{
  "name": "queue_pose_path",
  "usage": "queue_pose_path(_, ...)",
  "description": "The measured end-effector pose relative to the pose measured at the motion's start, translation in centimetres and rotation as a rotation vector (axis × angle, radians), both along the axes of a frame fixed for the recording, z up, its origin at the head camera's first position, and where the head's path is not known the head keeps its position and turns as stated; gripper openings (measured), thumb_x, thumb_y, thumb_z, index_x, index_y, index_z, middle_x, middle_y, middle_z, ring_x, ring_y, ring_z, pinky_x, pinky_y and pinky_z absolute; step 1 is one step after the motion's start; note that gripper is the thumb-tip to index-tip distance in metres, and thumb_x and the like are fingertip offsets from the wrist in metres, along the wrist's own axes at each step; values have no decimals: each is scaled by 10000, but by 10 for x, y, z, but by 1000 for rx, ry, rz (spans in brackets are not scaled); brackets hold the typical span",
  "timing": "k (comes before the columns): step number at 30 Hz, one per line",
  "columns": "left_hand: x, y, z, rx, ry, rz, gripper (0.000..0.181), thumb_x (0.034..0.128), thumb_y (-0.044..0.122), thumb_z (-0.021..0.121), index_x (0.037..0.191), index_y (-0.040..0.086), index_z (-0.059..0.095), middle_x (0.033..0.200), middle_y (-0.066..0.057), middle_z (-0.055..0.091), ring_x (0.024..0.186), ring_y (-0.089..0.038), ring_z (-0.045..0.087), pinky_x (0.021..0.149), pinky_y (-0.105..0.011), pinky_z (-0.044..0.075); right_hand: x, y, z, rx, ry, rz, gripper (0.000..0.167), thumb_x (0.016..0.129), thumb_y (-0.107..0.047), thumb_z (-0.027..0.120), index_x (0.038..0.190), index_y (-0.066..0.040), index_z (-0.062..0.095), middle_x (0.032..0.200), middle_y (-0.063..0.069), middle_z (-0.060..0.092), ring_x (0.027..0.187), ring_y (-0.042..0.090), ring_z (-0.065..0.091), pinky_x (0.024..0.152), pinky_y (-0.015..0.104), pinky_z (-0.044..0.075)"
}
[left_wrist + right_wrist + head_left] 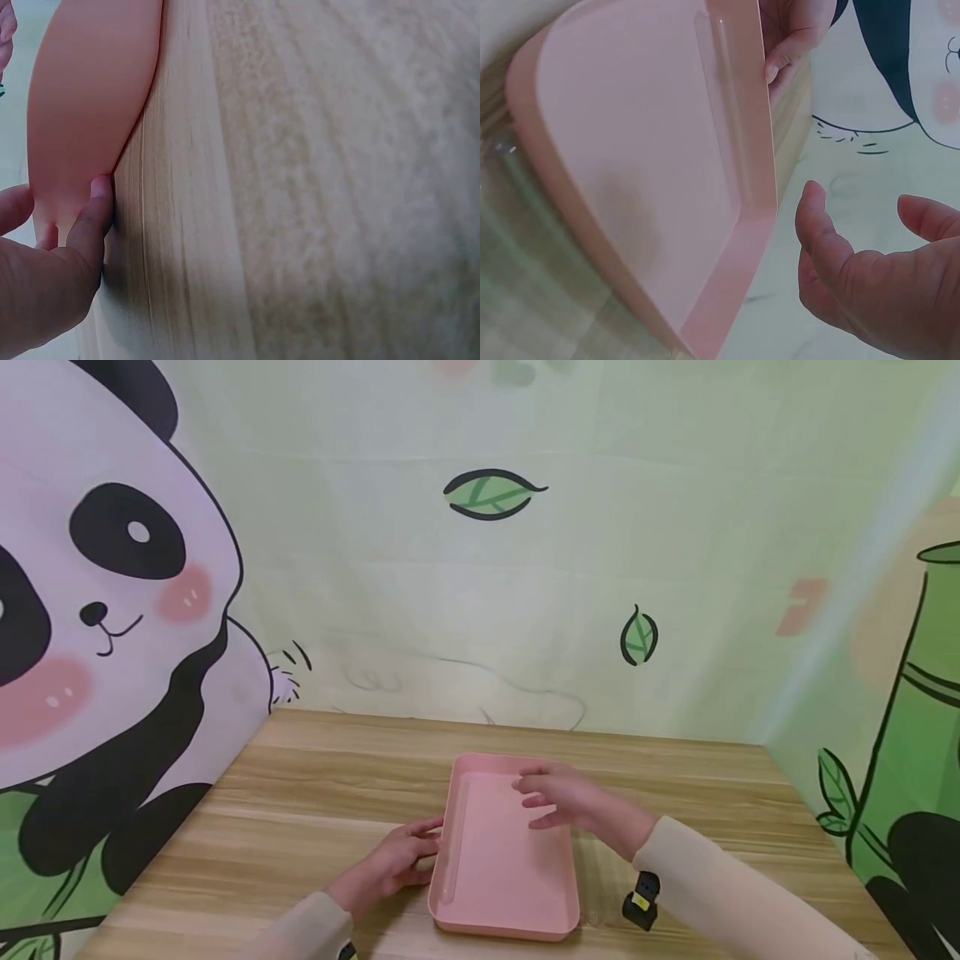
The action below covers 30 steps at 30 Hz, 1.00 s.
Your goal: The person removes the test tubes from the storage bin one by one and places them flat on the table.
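A shallow pink rectangular tray [510,868] lies on the wooden table, its long sides running away from me. Beside its left wall is my left hand [397,860]; in the left wrist view that hand [52,277] touches the outer wall of the tray [97,90] with its fingertips, not curled round it. My right hand [570,802] is over the far right part of the tray, fingers spread and slightly bent, holding nothing. In the right wrist view, the right hand [885,277] appears apart from the tray [630,150], whose visible floor is bare.
Something transparent [600,885], hard to make out, lies on the table [322,777] just right of the tray. Behind the table stands a pale green backdrop [360,527] with a printed panda [150,635] at left and bamboo [926,718] at right.
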State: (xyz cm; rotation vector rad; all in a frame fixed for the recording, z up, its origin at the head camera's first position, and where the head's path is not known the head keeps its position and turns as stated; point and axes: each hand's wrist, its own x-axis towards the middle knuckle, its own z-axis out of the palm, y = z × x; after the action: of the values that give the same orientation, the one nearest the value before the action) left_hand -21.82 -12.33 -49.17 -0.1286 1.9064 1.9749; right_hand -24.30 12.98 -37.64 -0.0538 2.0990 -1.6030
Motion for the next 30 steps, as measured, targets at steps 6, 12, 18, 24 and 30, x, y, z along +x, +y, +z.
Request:
queue_pose_path(6, 0, 2, 1, -3, 2, -4, 560, 1002, 39, 544, 1529, -49, 380, 1500, -328, 449, 1044, -125, 618, 831, -367, 544, -5, -15, -11, -11, 2, -46, 551, 1001, -144, 579, 1466, 94, 403, 1443, 293, 508, 1292, 442, 540, 906, 497, 593)
queue_pose_path(12, -1, 2, 2, -4, 7, -10, 564, 997, 38, 547, 1529, -49, 381, 1499, -332, 449, 1054, -134, 620, 851, -386, 549, -11, -24, -19, -13, -8, -44, 572, 1019, -161, 564, 1491, 104, 381, 1473, 300, 492, 1323, 450, 524, 924, 487, 588)
queue_pose_path(18, -1, 2, 1, -3, 9, -7, 569, 990, 35, 550, 1525, -56, 381, 1504, -336, 440, 1073, -146, 614, 856, -401, 548, -20, -31, -26, 2, -37, -47, 527, 1013, -178, 577, 1448, 82, 432, 1500, 307, 466, 1348, 461, 497, 930, 466, 586)
queue_pose_path(24, -1, 1, 2, 5, 5, -16, 577, 1003, 51, 542, 1535, -68, 353, 1517, -336, 434, 1046, -119, 625, 860, -389, 543, -30, -38, -36, -21, -64, -39, 470, 1015, -161, 573, 1418, 64, 483, 1521, 304, 442, 1380, 473, 463, 992, 491, 559)
queue_pose_path(30, 0, 1, 1, 17, 2, -21, 589, 1000, 45, 540, 1539, -75, 337, 1511, -334, 438, 1015, -106, 634, 870, -386, 548, -37, -45, -44, -46, -77, -39, 484, 1015, -160, 571, 1430, 74, 488, 1535, 289, 453, 1398, 471, 452, 1026, 495, 542)
